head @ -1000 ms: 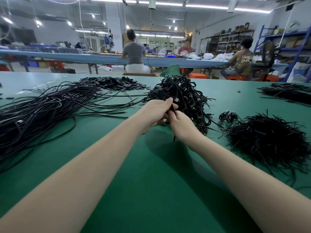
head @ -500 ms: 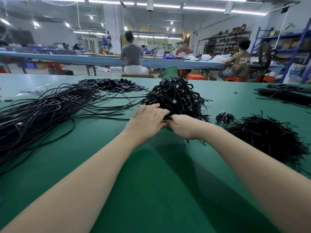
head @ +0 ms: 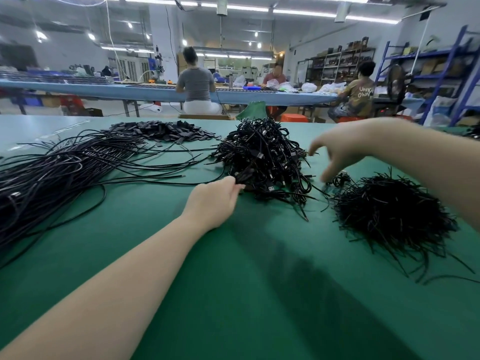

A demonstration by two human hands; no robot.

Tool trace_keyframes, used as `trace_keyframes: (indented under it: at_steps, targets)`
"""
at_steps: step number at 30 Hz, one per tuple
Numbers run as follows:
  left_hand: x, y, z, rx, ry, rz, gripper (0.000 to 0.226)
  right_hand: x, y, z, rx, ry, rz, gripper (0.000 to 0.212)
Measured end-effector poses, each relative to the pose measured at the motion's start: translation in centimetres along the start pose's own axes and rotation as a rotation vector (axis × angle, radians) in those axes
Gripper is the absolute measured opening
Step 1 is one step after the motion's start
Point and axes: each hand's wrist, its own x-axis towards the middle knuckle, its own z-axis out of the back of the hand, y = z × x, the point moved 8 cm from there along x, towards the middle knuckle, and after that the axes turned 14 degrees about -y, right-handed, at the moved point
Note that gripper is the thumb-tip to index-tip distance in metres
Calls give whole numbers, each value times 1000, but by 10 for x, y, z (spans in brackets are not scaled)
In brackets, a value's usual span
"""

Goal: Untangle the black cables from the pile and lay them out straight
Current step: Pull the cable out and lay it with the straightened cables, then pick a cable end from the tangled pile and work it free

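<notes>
My left hand [head: 215, 201] pinches cable from pile [head: 262, 157] at 1 o'clock; right hand [head: 340, 149] spread, empty, at pile's 3 o'clock. Shirt [head: 362, 93]: "UNKN OWN".

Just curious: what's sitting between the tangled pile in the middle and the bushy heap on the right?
A small cable coil lies there under the right hand, per the head view.

Green felt-covered worktable [head: 259, 294], heap of flat black tabs [head: 166, 131] at its far side, long blue workbench [head: 104, 88] behind, three seated workers at it, one in a grey shirt [head: 196, 81], blue metal shelving [head: 446, 74] at right, ceiling strip lights [head: 304, 13]
</notes>
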Motion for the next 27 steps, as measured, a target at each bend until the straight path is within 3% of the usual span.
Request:
trace_keyframes:
  at_steps: [2,5,9,14,27]
  targets:
    - [-1,11,-1,-121,10,149,35,-10,-32,-6,-115,68,-32,67]
    - [0,10,-4,-120,31,160,38,-25,-48,-36,-122,133,6,50]
    - [-2,12,-13,-105,91,188,38,-31,-53,-52,-219,-23,126,28]
    - [-2,15,-17,-132,135,225,38,-29,-51,-59,-347,-102,225,29]
    - [-1,19,-17,-340,144,298,38,-19,-49,-52,-187,-86,103,8]
